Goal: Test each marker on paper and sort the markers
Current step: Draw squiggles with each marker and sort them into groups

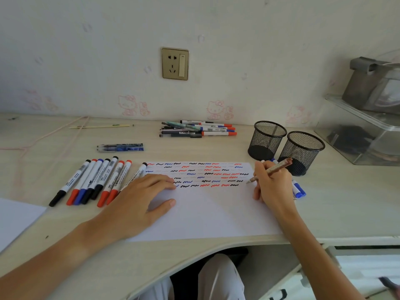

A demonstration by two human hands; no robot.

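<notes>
L hand [140,198] lies flat, fingers straight, pressing the paper [207,213] on the desk [324,213]. R hand [273,185] pinches a brown pen [270,171], tip on the paper's right edge beside rows of red, blue & black squiggles [205,174]. Just left of L hand: row of capped markers [93,180]. Behind R hand: blue-capped markers [299,190], then two mesh cups [285,144]. Farther back, betw. both hands: pile of mixed markers [199,128]; blue pen pack [120,147] to its left.
</notes>
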